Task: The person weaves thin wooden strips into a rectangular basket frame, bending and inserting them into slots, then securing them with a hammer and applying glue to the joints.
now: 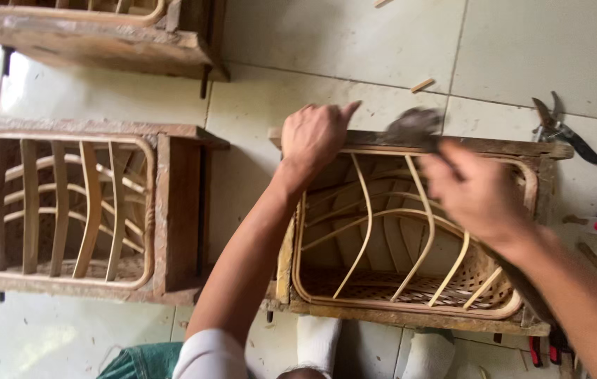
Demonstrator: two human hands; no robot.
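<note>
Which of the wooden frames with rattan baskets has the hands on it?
The right wooden frame, at the person's feet: left hand rests on its top edge, right hand above its basket. The other two lie untouched.

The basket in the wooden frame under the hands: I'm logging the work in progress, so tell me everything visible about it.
The basket is pale rattan with a woven, open-lattice bottom, a rounded rim and curved ribs arching across its opening. It sits inside a worn wooden frame on the tiled floor. The left hand rests on the frame's far edge; the right hand, blurred, holds a dark tool above the rim.
</note>
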